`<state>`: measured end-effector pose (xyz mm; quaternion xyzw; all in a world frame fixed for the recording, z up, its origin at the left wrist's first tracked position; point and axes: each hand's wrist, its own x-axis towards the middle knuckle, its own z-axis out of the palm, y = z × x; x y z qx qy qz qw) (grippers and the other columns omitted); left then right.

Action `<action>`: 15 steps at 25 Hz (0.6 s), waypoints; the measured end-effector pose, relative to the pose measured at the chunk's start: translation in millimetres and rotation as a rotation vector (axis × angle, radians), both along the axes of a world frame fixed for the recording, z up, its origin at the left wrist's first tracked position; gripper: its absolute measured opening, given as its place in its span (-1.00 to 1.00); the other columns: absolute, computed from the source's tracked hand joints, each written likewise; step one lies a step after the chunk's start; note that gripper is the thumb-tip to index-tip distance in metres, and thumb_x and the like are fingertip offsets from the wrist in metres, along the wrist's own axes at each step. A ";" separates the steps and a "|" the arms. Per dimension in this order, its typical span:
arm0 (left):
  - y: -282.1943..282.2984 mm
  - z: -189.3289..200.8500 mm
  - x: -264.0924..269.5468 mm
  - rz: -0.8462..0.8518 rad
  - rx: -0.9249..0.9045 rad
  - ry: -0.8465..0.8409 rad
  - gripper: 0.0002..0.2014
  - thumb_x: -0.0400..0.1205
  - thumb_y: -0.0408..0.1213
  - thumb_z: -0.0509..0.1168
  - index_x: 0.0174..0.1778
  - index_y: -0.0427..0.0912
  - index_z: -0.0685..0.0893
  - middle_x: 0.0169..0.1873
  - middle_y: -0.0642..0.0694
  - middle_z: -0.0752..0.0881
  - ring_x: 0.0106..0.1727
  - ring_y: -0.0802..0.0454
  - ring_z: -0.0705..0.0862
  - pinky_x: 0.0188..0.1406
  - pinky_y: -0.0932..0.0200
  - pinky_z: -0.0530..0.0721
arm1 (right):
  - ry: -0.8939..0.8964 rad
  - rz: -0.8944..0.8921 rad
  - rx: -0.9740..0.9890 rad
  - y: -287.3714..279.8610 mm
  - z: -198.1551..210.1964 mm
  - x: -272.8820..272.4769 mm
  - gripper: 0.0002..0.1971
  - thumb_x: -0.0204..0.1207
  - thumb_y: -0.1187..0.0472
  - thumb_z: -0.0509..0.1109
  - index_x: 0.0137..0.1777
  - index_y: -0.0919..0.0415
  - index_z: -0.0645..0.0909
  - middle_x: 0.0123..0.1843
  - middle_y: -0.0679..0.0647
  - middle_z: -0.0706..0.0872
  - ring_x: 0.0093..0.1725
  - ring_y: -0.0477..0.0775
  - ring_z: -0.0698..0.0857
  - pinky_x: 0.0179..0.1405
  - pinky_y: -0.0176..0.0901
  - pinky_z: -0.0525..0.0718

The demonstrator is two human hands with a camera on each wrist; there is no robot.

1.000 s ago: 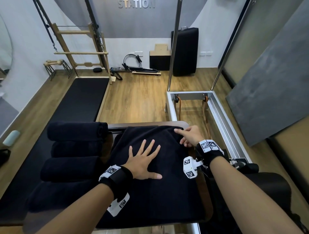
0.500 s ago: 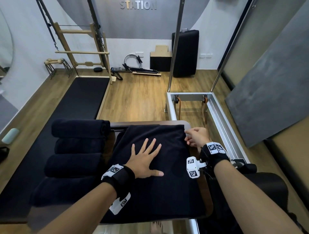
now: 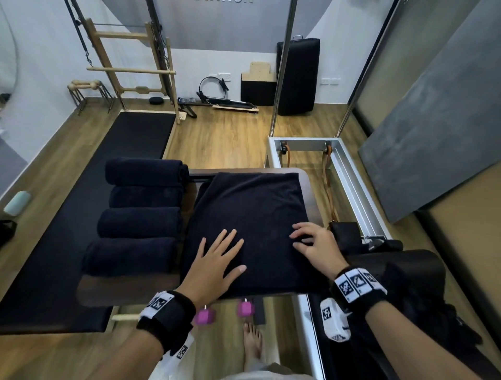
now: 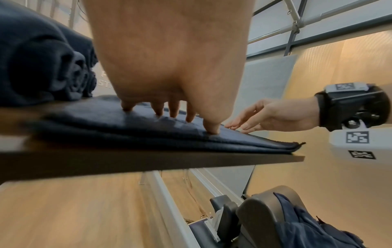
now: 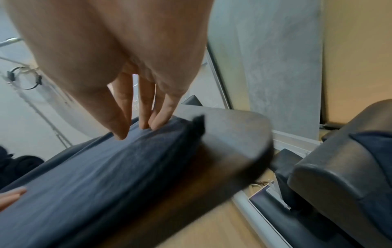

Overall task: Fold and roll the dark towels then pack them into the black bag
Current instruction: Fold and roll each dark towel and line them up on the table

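Towel (image 3: 249, 217) is lying folded flat on the tabletop (image 3: 130, 287) beside four rolled towels (image 3: 141, 211). We are pressing our left hand (image 3: 214, 265), fingers spread, while our right hand (image 3: 317, 246) fingers are touching its right edge, loosely bent. Uneven rolling risks a loose, crooked roll.

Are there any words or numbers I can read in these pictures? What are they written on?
"ST": the first letters of a sign on the grey wall, in the left wrist view; the rest hides behind the left hand.
Wall lettering at the head view's top edge: cut off, unreadable.
Wristband tags: black-and-white code squares, no words or numbers.
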<state>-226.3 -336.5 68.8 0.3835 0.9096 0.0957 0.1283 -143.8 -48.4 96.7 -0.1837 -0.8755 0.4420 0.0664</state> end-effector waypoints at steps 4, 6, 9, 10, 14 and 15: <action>-34.0 -7.1 31.3 -0.032 -0.032 0.024 -0.01 0.62 0.63 -0.08 0.86 0.20 -0.23 0.81 0.20 -0.39 0.81 0.16 -0.47 0.84 -0.19 -0.32 | -0.073 0.240 0.119 -20.6 -9.4 51.4 -0.40 0.51 0.01 0.68 0.54 0.02 0.66 0.72 -0.16 0.42 0.75 -0.20 0.26 0.72 -0.20 0.21; -50.9 -14.0 38.9 -0.048 -0.071 0.071 0.05 0.59 0.61 0.05 0.82 0.23 -0.36 0.79 0.21 -0.47 0.79 0.15 -0.50 0.80 -0.11 -0.37 | -0.129 0.379 0.264 -23.1 -20.8 72.2 -0.11 0.48 -0.22 0.62 0.77 -0.10 0.33 0.82 -0.28 0.06 0.81 -0.27 -0.08 0.77 -0.18 -0.06; -75.3 -20.2 42.8 -0.014 -0.038 0.115 0.02 0.74 -0.10 0.41 0.83 0.25 -0.29 0.82 0.21 -0.38 0.81 0.19 -0.43 0.79 0.11 -0.33 | -0.110 0.428 0.534 -22.6 -36.1 93.5 -0.05 0.58 0.01 0.60 0.83 -0.15 0.07 0.85 -0.23 -0.12 0.83 -0.17 -0.18 0.84 -0.04 -0.14; -81.9 -20.0 43.0 0.011 -0.009 0.115 0.02 0.71 -0.31 0.42 0.85 0.23 -0.19 0.83 0.21 -0.31 0.80 0.24 -0.39 0.77 0.21 -0.34 | -0.092 0.409 0.551 -21.3 -38.8 97.5 -0.09 0.62 0.17 0.57 0.82 -0.16 0.09 0.85 -0.21 -0.08 0.84 -0.15 -0.14 0.85 -0.03 -0.11; -97.2 -17.9 42.8 0.055 0.164 0.074 -0.22 0.68 -0.61 0.35 0.80 -0.01 0.36 0.83 0.17 0.06 0.83 0.28 -0.09 0.73 0.43 -0.20 | -0.023 0.381 0.419 -16.2 -36.2 104.9 -0.35 0.67 0.51 0.36 0.68 -0.04 0.50 0.77 -0.18 0.31 0.81 -0.14 0.16 0.75 -0.39 0.05; -98.0 -15.3 44.0 0.062 0.201 0.060 -0.31 0.69 -0.65 0.30 0.75 -0.11 0.46 0.81 0.11 0.17 0.85 0.19 0.04 0.73 0.44 -0.08 | 0.005 0.345 0.361 -14.6 -31.4 105.9 -0.42 0.67 0.56 0.32 0.58 0.03 0.63 0.69 -0.16 0.47 0.76 -0.11 0.32 0.67 -0.50 0.17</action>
